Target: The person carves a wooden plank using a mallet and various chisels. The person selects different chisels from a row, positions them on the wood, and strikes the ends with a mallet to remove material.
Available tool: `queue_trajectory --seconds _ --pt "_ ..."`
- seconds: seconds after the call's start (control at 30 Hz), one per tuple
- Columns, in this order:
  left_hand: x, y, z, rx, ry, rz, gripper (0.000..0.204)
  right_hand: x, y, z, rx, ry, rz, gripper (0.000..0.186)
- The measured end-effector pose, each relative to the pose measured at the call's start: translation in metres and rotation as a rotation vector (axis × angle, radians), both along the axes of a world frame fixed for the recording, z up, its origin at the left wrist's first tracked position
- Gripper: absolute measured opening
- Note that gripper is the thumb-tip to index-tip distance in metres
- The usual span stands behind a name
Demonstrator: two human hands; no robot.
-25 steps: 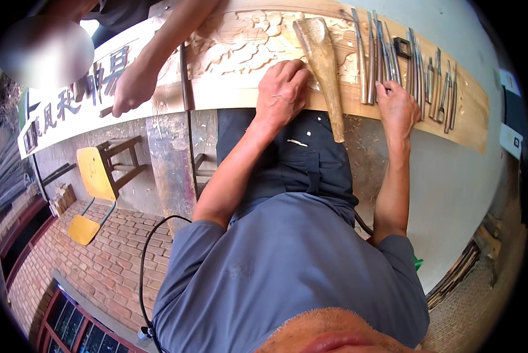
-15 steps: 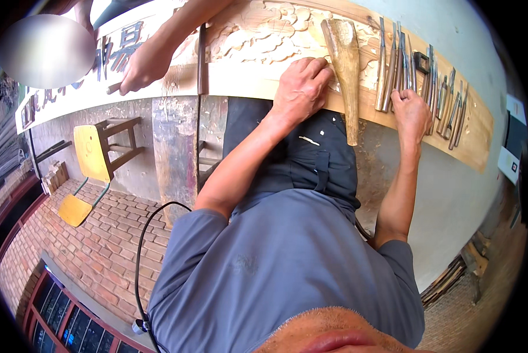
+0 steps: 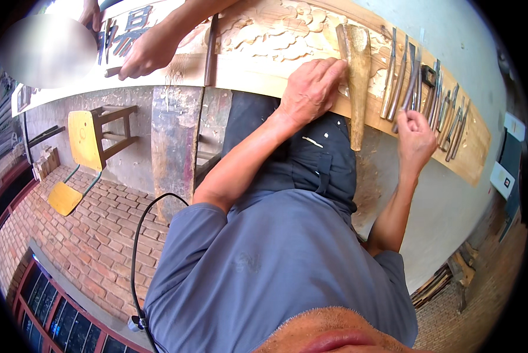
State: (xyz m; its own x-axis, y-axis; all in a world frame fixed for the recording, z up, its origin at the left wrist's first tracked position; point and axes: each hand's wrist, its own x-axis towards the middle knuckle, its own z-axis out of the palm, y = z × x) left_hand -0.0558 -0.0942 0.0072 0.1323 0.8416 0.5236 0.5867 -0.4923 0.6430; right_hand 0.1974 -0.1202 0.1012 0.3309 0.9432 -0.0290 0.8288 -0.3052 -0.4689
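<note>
My left hand (image 3: 314, 91) rests on the near edge of a carved wooden board (image 3: 249, 76), fingers curled together. Its fingertips are hidden beside a wooden mallet (image 3: 358, 82), so I cannot make out what they hold, if anything. The mallet lies with its wide head away from me and its narrow handle past the board's edge. On the right, my right hand (image 3: 417, 141) is closed in a pinch at the near end of a carving chisel (image 3: 413, 82). The chisel slants among several other chisels (image 3: 389, 85) laid in a row on the board.
A co-worker's hand (image 3: 148, 52) holds a short tool over the lettered part of the board at left. A dark rod (image 3: 211, 53) lies across the board. Below stand a yellow chair (image 3: 84, 141) and a worn post (image 3: 173, 135). A black cable (image 3: 135, 247) hangs at my left side.
My right hand has drawn back toward me from the row, and a chisel now tilts at its fingers. My left hand stays beside the mallet. The whole view has shifted slightly.
</note>
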Motion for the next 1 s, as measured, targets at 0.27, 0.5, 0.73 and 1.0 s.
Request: queue_trajectory --seconds 0.27,0.5,0.73,1.0 --pt "-0.004 -0.002 -0.004 0.138 -0.016 0.067 0.057 -0.067 -0.045 0.032 -0.333 0.765 0.228 0.013" --pt "0.011 0.008 0.029 0.273 0.097 -0.093 0.042 -0.060 -0.058 0.027 0.133 0.612 0.330 0.033" --pt "0.070 0.010 0.060 0.323 0.014 -0.195 0.045 -0.024 -0.043 0.038 0.701 0.059 0.442 0.024" --pt "0.048 0.013 0.015 0.066 0.002 0.078 0.039 0.083 0.030 0.048 0.590 0.519 -0.127 0.019"
